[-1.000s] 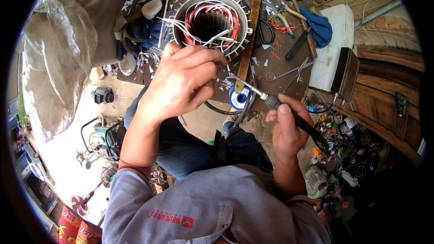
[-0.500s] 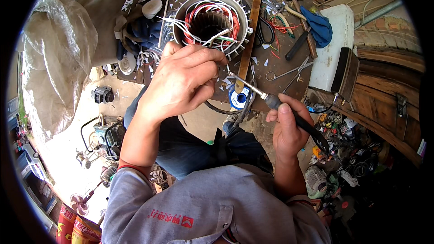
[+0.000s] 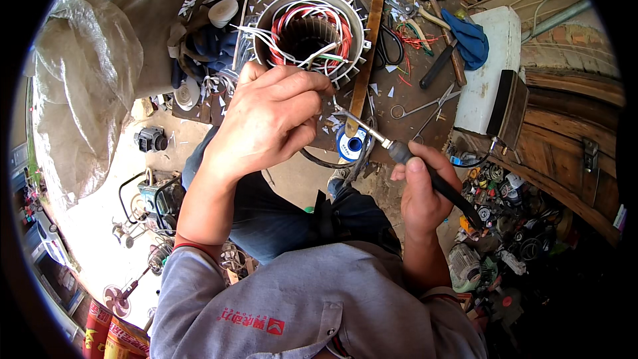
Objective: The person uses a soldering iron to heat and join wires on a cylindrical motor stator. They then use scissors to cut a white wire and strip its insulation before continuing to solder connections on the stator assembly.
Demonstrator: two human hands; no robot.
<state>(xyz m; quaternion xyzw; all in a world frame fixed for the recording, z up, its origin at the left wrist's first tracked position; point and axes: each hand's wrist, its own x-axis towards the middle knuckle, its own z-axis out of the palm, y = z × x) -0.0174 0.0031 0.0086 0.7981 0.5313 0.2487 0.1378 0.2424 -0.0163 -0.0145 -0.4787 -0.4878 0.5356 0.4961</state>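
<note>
Right hand [image 3: 419,193] has a closed grip round the dark handle of a soldering iron [image 3: 399,153], thumb on top, held low like a pen so the metal tip [image 3: 345,114] angles up-left to the fingertips of the left hand [image 3: 266,119]. Left grip is a tight pinch, thumb against forefinger; what it pinches is hidden behind the fingers, likely thin lead wires, judging by the white leads [image 3: 266,32] running from the stator toward it. Pinch sits just at the near rim of the motor stator [image 3: 309,30], which stands on the desk [image 3: 399,93] with its bore facing up; inside the ring are red and white windings and loose leads, one green bit. Holding the leads up off the stator probably keeps the joint clear of the windings while the tip touches it. Blue solder spool [image 3: 351,143] lies just under the iron, within easy reach. Wooden strip [image 3: 369,46] leans beside the stator, right side. Farther right on the desk: scissors [image 3: 425,103], hammer [image 3: 446,33], blue cloth [image 3: 468,33], white box [image 3: 488,66]. Paper scraps all over the top. Plastic sheeting [image 3: 86,73] bunched at far left.
</note>
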